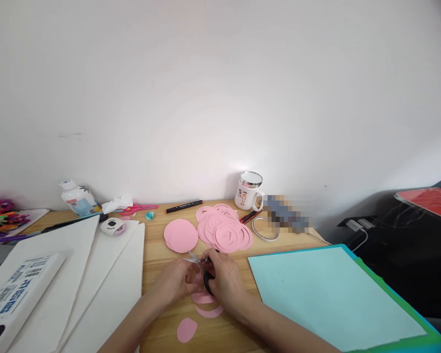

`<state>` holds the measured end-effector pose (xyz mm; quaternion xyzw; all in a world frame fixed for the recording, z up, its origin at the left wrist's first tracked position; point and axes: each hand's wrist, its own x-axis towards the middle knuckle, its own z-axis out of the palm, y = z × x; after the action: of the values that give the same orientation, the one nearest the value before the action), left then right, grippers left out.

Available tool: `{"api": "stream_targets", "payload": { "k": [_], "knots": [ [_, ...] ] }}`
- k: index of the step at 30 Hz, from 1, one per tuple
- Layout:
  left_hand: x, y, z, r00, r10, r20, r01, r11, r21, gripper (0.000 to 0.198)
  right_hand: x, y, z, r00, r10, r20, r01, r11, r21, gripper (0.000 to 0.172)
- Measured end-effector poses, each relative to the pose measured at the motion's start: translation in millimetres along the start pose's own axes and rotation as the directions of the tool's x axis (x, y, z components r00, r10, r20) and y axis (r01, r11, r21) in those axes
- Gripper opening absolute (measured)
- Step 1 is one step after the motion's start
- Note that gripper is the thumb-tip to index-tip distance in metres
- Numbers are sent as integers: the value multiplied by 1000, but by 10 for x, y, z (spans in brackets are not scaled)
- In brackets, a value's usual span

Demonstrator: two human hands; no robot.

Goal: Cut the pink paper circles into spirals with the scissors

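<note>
My right hand [225, 278] is closed around the black handles of a pair of scissors [194, 259], whose metal blades stick out apart to the upper left. Close beside it, my left hand [177, 280] has its fingers pinched on a small piece of pink paper [197, 275], mostly hidden between the two hands. Beneath the hands lie curved pink paper offcuts [210, 311]. A small pink oval [186, 330] rests nearer to me. Beyond the hands are pink paper circles [182, 235] and a heap of pink paper spirals [226, 229].
White sheets [113, 294] with a white box [22, 287] cover the left side. Light blue paper [323, 289] lies at right. Along the wall stand a bottle [81, 198] and a mug [247, 193]; a black marker [184, 206] and pink scissors [141, 209] lie there too.
</note>
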<state>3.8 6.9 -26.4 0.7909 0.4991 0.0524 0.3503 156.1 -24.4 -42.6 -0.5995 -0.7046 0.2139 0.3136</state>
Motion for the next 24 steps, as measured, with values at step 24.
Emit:
{"api": "stream_targets", "payload": {
  "k": [24],
  "knots": [
    [-73,14,-71,802,165,-574,-123,986,112,20,65,-20,-94,967,197,-163,-34,732,681,24]
  ]
}}
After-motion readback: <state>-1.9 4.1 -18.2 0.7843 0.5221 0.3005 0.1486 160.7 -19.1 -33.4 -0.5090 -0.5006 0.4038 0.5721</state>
